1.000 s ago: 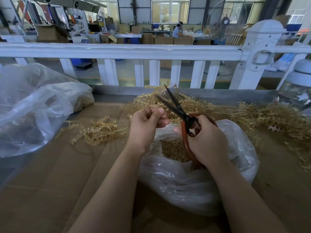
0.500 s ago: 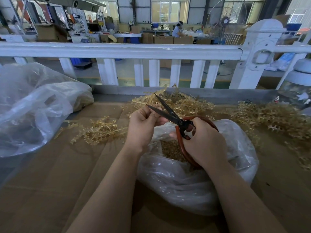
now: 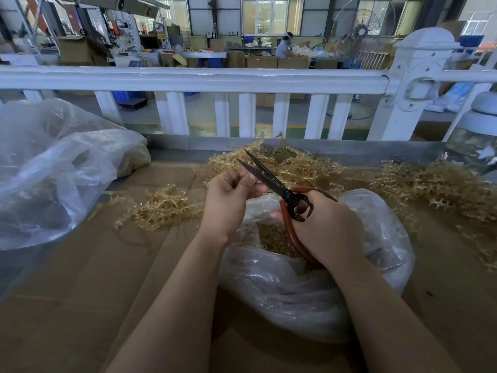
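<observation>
The biggest worry is a cut. The scissors (image 3: 269, 179) are in the middle of the frame. The blades are a little apart and point up and left, right by the thumb of the left hand (image 3: 228, 200). That hand's fingers are curled in and pinch a tan bit (image 3: 242, 175) just above the middle of the frame. It is so tiny that I can hardly see it. If the blades close too near, they may nip the thumb and not the bit. The right hand (image 3: 326, 230) has its fingers wrapped round the red handles.

A smaller worry: the cut bit may fly off, miss the open bag (image 3: 309, 297) under both hands and land on the brown table (image 3: 80, 292).

A white fence (image 3: 188, 79) runs across the top. A big bag (image 3: 53, 170) sits at the left. Tan sprigs (image 3: 435, 189) lie in piles at the right, behind the hands and left of them. A jar (image 3: 481, 138) stands at the right edge. Nothing blocks the blades, but the pile behind them makes the tips hard to see.
</observation>
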A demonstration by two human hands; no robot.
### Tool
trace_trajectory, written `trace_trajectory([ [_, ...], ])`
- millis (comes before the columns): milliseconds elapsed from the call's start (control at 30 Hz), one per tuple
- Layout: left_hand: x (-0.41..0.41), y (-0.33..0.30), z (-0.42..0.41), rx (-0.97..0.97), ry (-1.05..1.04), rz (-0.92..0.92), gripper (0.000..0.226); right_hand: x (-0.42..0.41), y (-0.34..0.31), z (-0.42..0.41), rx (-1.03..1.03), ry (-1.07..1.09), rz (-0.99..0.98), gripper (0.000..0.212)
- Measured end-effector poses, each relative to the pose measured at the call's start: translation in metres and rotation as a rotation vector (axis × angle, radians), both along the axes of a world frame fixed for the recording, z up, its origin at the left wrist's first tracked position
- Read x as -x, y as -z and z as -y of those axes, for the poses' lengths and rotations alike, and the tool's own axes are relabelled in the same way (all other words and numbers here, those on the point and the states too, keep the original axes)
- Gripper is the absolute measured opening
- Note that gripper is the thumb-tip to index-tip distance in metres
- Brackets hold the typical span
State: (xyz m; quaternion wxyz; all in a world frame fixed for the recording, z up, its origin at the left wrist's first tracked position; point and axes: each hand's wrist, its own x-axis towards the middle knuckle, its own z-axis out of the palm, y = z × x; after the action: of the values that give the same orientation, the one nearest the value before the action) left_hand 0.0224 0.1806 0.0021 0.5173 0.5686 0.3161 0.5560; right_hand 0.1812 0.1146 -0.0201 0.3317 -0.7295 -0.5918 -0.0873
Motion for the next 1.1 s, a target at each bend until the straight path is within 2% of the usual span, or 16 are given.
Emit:
trace_trajectory([
  [400,0.0,-0.0033,0.0032,-0.049,-0.063,-0.065,0.018,0.0017,-0.0041,0.0022,0.029,-0.014,-0.014,0.07],
  [667,0.0022,-0.0058,0.0033,-0.046,-0.067,-0.059,0.016,0.0016,-0.0024,0.0009,0.03,-0.026,-0.024,0.054],
  [933,0.0036,-0.0045,0.0024,-0.044,-0.084,-0.069,0.014,0.0024,-0.0032,0.0016,0.047,-0.05,-0.048,0.059],
  [1100,0.0038,-0.0025,0.0004,-0.086,-0.102,-0.164,0.015,0.004,-0.0057,0.0034,-0.007,-0.023,-0.029,0.066],
])
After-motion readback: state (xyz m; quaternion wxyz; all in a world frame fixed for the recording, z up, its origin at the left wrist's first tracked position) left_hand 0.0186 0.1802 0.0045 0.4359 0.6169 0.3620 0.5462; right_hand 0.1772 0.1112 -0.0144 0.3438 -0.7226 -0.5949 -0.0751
